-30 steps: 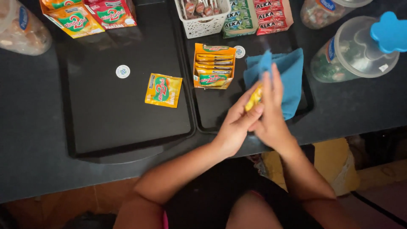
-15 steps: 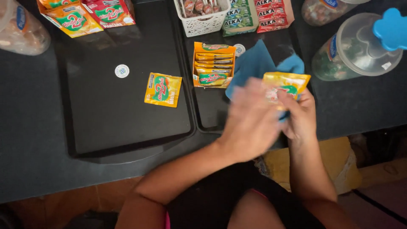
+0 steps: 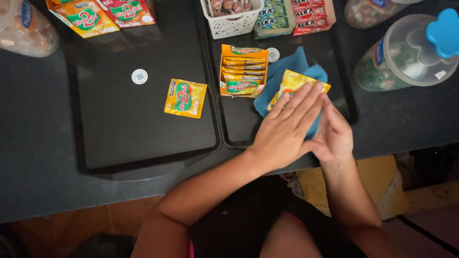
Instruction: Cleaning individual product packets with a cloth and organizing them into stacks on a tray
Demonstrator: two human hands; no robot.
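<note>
Dark and slightly glossy, the tabletop (image 3: 38, 143) carries two black trays side by side. On the left tray (image 3: 119, 143) lie a single yellow sachet (image 3: 185, 98) and a small white round token (image 3: 139, 76), well apart from each other. On the right tray (image 3: 342, 102) stands an open orange box (image 3: 243, 70) of sachets, with a blue cloth (image 3: 287, 71) just beside it. A second yellow sachet (image 3: 297, 82) rests on the cloth, tilted. The left hand (image 3: 286, 128) lies flat over this sachet, fingers straight and spread, its grip not closed around anything. The right hand (image 3: 333, 136) touches the left at its outer edge, fingers extended toward the sachet; whether it pinches the sachet cannot be told. Along the far edge sit a white basket (image 3: 234, 21), more snack packets and a clear jar with a blue lid (image 3: 406, 52).
</note>
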